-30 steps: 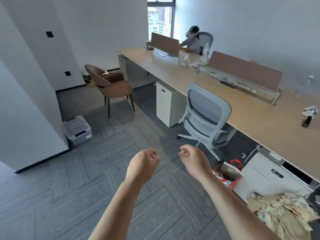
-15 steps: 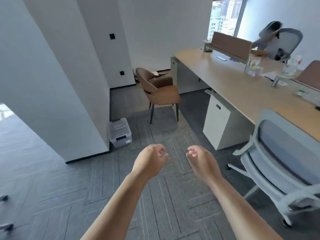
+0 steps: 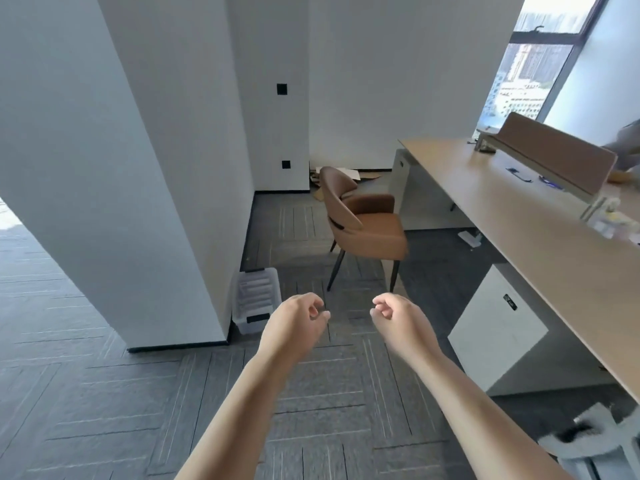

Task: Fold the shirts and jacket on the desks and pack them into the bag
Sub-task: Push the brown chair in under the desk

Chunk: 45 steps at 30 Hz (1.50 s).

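My left hand (image 3: pixel 294 323) and my right hand (image 3: pixel 401 320) are held out side by side over the grey floor, both with fingers curled in loosely and nothing in them. The long wooden desk (image 3: pixel 526 216) runs along the right, well away from both hands. No shirt, jacket or bag is in view.
A brown armchair (image 3: pixel 363 220) stands ahead beside the desk. A clear plastic storage box (image 3: pixel 258 299) sits on the floor against a white pillar (image 3: pixel 114 168) on the left. A white drawer cabinet (image 3: pixel 498 327) is under the desk. A grey office chair's base (image 3: pixel 595 441) shows at bottom right.
My view has swung left: the grey office chair, the bag and the camouflage garment have left the frame, and the pillar and brown chair have come to the centre. My hands keep their pose.
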Each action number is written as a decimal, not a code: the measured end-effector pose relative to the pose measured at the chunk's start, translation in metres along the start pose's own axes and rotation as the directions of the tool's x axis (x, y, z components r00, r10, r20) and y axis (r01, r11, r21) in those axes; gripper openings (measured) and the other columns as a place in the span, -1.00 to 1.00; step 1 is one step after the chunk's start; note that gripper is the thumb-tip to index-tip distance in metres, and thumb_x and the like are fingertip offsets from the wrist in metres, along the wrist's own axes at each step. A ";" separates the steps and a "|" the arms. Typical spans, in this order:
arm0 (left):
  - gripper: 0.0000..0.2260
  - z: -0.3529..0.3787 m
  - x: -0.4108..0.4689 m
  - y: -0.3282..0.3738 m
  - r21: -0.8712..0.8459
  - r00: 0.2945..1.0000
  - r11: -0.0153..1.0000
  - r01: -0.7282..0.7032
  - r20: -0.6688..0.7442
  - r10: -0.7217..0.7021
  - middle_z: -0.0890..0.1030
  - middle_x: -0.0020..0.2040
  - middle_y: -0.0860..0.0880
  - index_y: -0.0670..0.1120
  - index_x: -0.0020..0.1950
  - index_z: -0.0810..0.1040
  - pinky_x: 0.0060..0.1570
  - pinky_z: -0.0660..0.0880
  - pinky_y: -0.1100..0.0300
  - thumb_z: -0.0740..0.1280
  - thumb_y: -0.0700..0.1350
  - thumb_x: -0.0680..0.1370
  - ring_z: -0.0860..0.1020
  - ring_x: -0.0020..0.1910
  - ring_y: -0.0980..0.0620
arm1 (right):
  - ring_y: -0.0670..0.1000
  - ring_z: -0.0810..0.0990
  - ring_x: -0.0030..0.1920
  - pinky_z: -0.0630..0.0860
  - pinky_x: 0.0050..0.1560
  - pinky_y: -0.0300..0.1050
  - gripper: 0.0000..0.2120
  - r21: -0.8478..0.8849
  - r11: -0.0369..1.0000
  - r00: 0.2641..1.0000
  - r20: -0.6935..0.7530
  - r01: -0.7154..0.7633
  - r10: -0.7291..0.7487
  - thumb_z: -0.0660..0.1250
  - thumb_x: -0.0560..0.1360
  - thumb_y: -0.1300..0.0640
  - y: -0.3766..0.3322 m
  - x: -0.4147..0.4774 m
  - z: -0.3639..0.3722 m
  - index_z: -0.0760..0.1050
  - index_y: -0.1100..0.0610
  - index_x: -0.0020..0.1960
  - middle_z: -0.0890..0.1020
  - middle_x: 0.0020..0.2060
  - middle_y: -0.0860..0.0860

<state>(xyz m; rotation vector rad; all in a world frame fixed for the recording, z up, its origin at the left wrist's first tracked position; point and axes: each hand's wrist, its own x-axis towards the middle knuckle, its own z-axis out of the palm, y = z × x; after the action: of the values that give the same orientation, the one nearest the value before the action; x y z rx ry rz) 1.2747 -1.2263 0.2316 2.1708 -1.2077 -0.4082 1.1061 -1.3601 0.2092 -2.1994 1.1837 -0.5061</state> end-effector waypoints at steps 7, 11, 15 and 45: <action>-0.73 -0.026 0.186 -0.002 -0.024 0.995 0.997 -0.077 0.064 0.079 0.60 0.01 0.13 0.01 0.24 0.57 0.04 0.58 0.08 0.32 0.10 0.60 0.57 -0.01 0.11 | -0.14 0.54 -0.01 0.53 -0.02 -0.15 -0.78 0.004 0.998 0.994 -0.084 -0.068 0.068 0.28 0.61 0.05 -0.016 0.153 0.003 0.56 0.03 0.23 0.59 0.07 -0.13; -0.74 -0.015 0.276 0.009 -0.023 0.988 0.994 -0.107 0.111 0.109 0.59 0.02 0.13 0.03 0.24 0.56 0.04 0.57 0.11 0.31 0.09 0.60 0.56 -0.01 0.12 | -0.15 0.54 -0.03 0.56 -0.03 -0.12 -0.76 -0.008 0.996 0.990 -0.115 -0.085 0.084 0.29 0.61 0.03 -0.002 0.232 0.003 0.57 0.05 0.24 0.58 0.05 -0.14; -0.73 0.006 0.369 0.017 -0.006 0.986 0.993 -0.115 0.118 0.115 0.58 0.02 0.14 0.03 0.25 0.56 0.03 0.56 0.14 0.32 0.09 0.60 0.55 0.00 0.14 | -0.13 0.55 -0.01 0.55 -0.04 -0.13 -0.75 -0.005 0.997 0.990 -0.125 -0.074 0.073 0.27 0.62 0.02 0.022 0.322 0.001 0.56 0.05 0.24 0.59 0.07 -0.14; -0.76 -0.005 0.957 -0.029 -0.005 0.932 0.953 -0.303 0.207 0.298 0.57 -0.05 0.18 0.06 0.22 0.55 -0.05 0.54 0.27 0.35 0.08 0.58 0.54 -0.07 0.24 | -0.15 0.57 0.09 0.40 -0.08 -0.38 -0.72 -0.018 0.973 0.962 -0.157 -0.229 0.223 0.23 0.63 0.00 0.016 0.871 0.043 0.54 0.00 0.29 0.62 0.16 -0.12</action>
<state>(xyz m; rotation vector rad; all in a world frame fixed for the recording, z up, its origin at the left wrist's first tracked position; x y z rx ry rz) 1.8090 -2.0207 0.2428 1.9561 -1.6411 -0.4951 1.5849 -2.0885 0.2136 -2.0496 1.5154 -0.5690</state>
